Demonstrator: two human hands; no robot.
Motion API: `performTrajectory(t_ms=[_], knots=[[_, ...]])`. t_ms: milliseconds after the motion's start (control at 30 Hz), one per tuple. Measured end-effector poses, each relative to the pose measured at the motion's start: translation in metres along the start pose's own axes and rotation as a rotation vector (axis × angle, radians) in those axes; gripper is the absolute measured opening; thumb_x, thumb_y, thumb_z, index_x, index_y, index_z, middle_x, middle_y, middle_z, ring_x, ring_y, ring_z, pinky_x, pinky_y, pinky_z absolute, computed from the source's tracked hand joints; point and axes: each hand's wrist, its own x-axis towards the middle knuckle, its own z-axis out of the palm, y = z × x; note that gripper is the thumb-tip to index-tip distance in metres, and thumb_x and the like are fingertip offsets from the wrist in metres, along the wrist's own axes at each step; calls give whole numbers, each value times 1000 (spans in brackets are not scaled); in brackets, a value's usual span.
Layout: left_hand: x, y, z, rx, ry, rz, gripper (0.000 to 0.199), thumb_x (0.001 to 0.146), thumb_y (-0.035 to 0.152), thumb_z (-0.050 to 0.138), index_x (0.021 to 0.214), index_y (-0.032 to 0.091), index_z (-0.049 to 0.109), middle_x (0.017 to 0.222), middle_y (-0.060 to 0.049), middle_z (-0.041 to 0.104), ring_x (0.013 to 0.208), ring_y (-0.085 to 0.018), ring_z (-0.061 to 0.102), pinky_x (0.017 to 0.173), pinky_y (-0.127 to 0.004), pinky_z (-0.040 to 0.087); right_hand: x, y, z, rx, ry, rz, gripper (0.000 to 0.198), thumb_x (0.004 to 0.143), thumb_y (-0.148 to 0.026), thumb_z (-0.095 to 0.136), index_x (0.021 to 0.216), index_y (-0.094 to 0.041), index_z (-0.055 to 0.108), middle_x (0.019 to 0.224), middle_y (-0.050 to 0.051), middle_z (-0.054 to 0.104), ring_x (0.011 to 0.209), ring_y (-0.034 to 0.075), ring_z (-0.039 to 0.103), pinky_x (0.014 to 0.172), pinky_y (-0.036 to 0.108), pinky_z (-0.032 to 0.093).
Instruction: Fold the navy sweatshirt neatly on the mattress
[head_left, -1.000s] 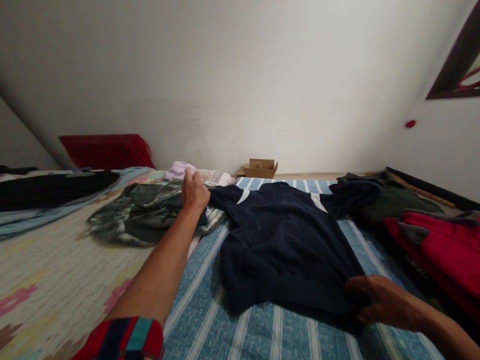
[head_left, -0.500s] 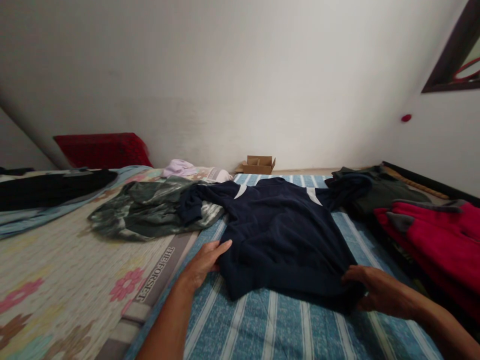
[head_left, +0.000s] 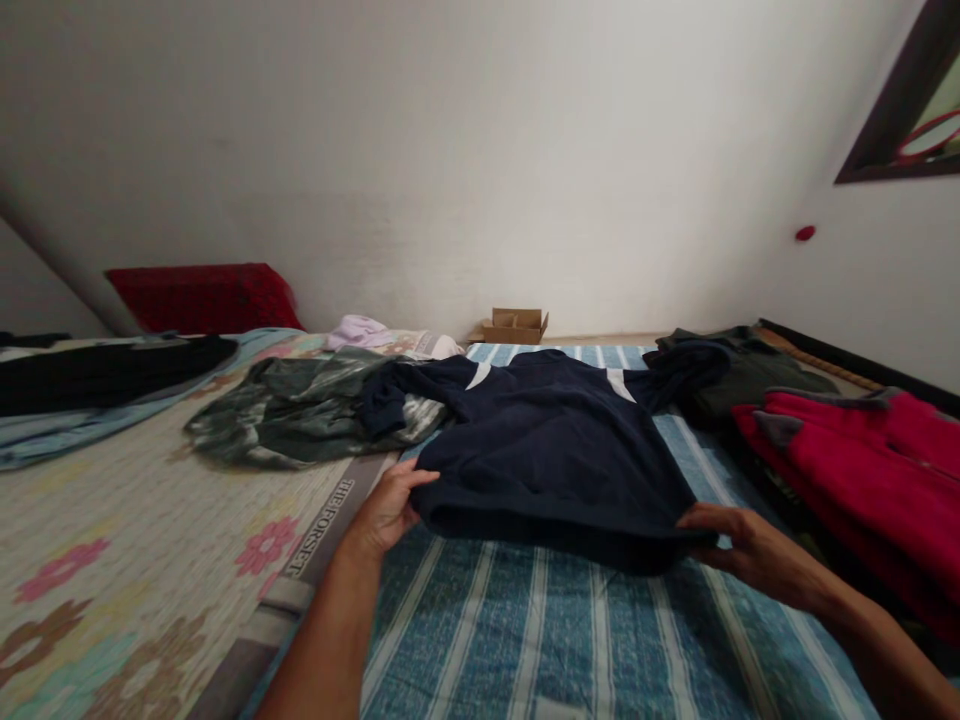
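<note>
Closest to me, the blue striped sheet (head_left: 502,640) shows between my forearms, giving me room up to the hem; on my left it meets the grey, lettered border of the floral mat (head_left: 165,560), and on my right the pink folded garment (head_left: 855,460) sits near my right arm.

My left hand (head_left: 394,505) pinches one bottom corner of the navy top (head_left: 547,440), thumb over the cloth. My right hand (head_left: 731,540) pinches the opposite corner between thumb and fingers. The hem gapes toward me, its upper edge drawn across, the lower layer sagging.

The top lies on the sheet, collar away from me. One sleeve crosses onto the mottled green garment (head_left: 277,415); the other is bunched by the dark green clothing (head_left: 772,375). Black clothing (head_left: 112,372) lies far left.

Further off I have a lilac cloth (head_left: 358,332), an open cardboard box (head_left: 515,326), a red block-shaped object (head_left: 206,298) and the pale wall (head_left: 450,150).
</note>
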Motion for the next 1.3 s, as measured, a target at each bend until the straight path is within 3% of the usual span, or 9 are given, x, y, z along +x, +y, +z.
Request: performTrajectory(t_ms=[167, 333, 433, 567, 733, 867, 1000, 1133, 1300], knots=[[-19, -17, -5, 267, -2, -125, 39, 60, 26, 66, 96, 13, 61, 69, -5, 68, 57, -20, 63, 42, -24, 46, -11, 4, 11, -86, -61, 15, 31, 73, -20, 55, 101, -25, 66, 105, 4, 62, 95, 20, 57, 86, 31, 43], [-38, -23, 10, 261, -2, -105, 56, 62, 41, 71, 109, 16, 56, 92, -12, 70, 72, -26, 67, 45, -27, 49, -20, -9, 26, -148, 14, 37, 43, 75, -33, 59, 116, -21, 60, 119, 10, 55, 104, 24, 55, 90, 35, 42], [-41, -25, 18, 189, -12, -67, 60, 57, 31, 77, 111, 18, 56, 100, -11, 69, 81, -27, 67, 55, -30, 53, -20, -14, 34, -186, 81, 32, 33, 80, -29, 50, 110, -20, 62, 113, 10, 57, 98, 22, 57, 87, 34, 44], [-39, -27, 22, 18, 44, -15, 50, 53, 15, 75, 100, 15, 61, 86, -8, 72, 77, -23, 68, 65, -30, 54, -18, -4, 45, -226, 197, 44, 33, 79, -15, 41, 103, -18, 63, 106, 8, 60, 97, 19, 58, 86, 32, 45], [-36, -25, 18, -43, 109, -76, 34, 55, 10, 70, 88, 16, 63, 65, -3, 69, 53, -18, 63, 49, -26, 50, -23, 3, 54, -324, 413, -13, 38, 75, -8, 40, 104, -17, 61, 107, 7, 60, 102, 20, 55, 88, 33, 44], [-35, -26, 19, -36, 168, -125, 24, 58, 13, 71, 79, 17, 62, 59, 0, 66, 46, -15, 59, 39, -22, 43, -28, -29, 73, -430, 631, -258, 24, 85, -11, 40, 96, -16, 61, 96, 9, 61, 96, 22, 54, 83, 35, 43], [-34, -22, 25, -112, 182, -115, 24, 57, 11, 71, 78, 16, 62, 61, 1, 66, 49, -14, 60, 42, -22, 46, -17, -76, 107, -411, 495, -495, 25, 87, -7, 37, 74, -18, 55, 69, 3, 55, 65, 16, 48, 61, 28, 39], [-32, -14, 30, -171, 143, -92, 23, 57, 9, 70, 78, 14, 62, 65, 0, 67, 51, -13, 61, 44, -21, 48, 12, -97, 134, -469, 491, -450, 20, 86, -7, 41, 79, -18, 56, 78, 4, 56, 74, 18, 49, 66, 28, 38], [-28, -7, 35, -183, 137, -77, 19, 59, 11, 70, 76, 14, 61, 60, 0, 65, 46, -12, 59, 40, -20, 46, 43, -90, 144, -628, 616, -328, 21, 86, -10, 44, 101, -16, 57, 84, 7, 55, 77, 21, 47, 67, 32, 35]])
